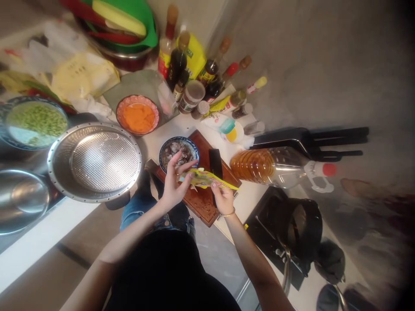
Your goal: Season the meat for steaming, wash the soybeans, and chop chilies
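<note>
My right hand (224, 199) is closed on a yellow seasoning packet (210, 179), gripping its right end. My left hand (177, 183) is at the packet's other end, fingers spread and thumb close to its edge; whether it touches is hard to tell. Just beyond the left fingers, a blue-rimmed bowl (167, 151) holds greyish, dark pieces that look like meat. Under both hands lies a brown cutting board (202, 207), with wet drops on its near part. A dark, flat, blade-like thing (215, 160) lies across the board, partly hidden by the packet.
To the left stand a metal strainer pot (103, 162), a bowl of orange slices (138, 116) and a bowl of chopped greens (35, 123). Sauce bottles (177, 60) and jars crowd the back. Rightward are a large oil bottle (275, 167) lying sideways in view and a black pan (301, 226).
</note>
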